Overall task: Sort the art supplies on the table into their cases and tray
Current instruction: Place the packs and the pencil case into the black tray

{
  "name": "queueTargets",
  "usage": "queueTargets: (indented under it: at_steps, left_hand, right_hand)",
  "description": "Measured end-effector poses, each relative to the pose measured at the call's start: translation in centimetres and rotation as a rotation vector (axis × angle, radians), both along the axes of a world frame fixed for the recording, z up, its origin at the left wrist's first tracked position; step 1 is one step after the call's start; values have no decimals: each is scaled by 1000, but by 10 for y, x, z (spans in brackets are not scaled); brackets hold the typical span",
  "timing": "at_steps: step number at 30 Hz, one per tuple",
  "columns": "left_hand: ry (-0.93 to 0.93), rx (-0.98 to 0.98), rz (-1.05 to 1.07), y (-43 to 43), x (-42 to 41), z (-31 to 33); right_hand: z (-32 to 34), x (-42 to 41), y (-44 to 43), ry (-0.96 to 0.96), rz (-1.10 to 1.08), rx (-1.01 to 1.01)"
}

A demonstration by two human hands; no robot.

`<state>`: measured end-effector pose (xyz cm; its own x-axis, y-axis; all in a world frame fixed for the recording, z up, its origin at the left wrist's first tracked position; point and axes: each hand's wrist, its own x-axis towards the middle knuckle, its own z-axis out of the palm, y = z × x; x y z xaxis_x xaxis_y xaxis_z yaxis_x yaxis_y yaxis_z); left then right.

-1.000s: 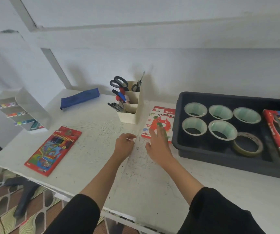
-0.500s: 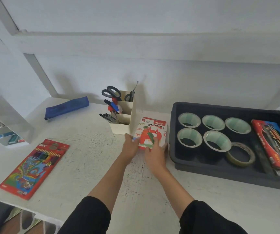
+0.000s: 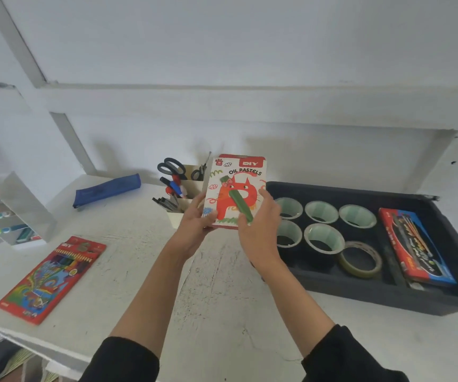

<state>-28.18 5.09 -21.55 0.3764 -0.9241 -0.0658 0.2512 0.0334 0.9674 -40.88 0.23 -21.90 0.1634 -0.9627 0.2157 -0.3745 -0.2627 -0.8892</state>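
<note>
The bench (image 3: 145,285) is a white-painted top, scuffed and hair-cracked, and it stands against a white wall crossed by pale beams. At the lower left corner, patterned flooring (image 3: 15,365) shows past its edge.

Far left stands a clear marker rack (image 3: 15,213) with rows of coloured caps. Near it, toward the front edge, a red coloured-pencil box (image 3: 52,278) lies flat. Further back, a blue pencil pouch (image 3: 108,188) lies close to the wall.

At the middle, a cream desk organiser (image 3: 179,219) holds black-handled scissors (image 3: 171,168) and several pens.

Just in front of the organiser, both hands hold the oil pastels box (image 3: 234,175) lifted clear of the bench, its printed face toward the camera and nearly upright. The left grip (image 3: 194,227) is curled round the box's lower left corner, thumb on the front. The right grip (image 3: 258,230) clasps the lower right edge, fingers up the side. A green pastel stick (image 3: 240,206) lies slantwise on the box face, its lower end at the right thumb. Whether the thumb pins it cannot be told. Black sleeves cover both forearms near the camera.

To the right, a black tray (image 3: 387,295) sits on the bench, just beside the right hand. Inside are five pale green tape rolls (image 3: 324,238) in two rows, then a clear tape roll (image 3: 360,259), and at the far right a red-and-blue box (image 3: 415,246) lying flat.
</note>
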Motion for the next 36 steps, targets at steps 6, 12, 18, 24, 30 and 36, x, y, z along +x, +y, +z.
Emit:
queueTargets:
  at_steps: [6, 12, 18, 24, 30, 36]
  left_hand:
    - [-35, 56, -136, -40, -97, 14]
    - [190, 154, -215, -95, -212, -8]
    - [359, 242, -229, -130, -299, -21]
    - [259, 329, -209, -151, -332, -40]
    - [42, 372, -220, -153, -334, -48]
    - [-267, 363, -267, -150, -335, -52]
  right_hand:
    - [8, -93, -38, 68, -145, 40]
    - [-1, -203, -75, 297, -255, 88]
    - [-17, -288, -107, 729, -305, 122]
    - [-36, -335, -130, 1090, -87, 14]
    - [-50, -335, -131, 1121, -40, -79]
    - [-50, -335, -128, 1127, -41, -93]
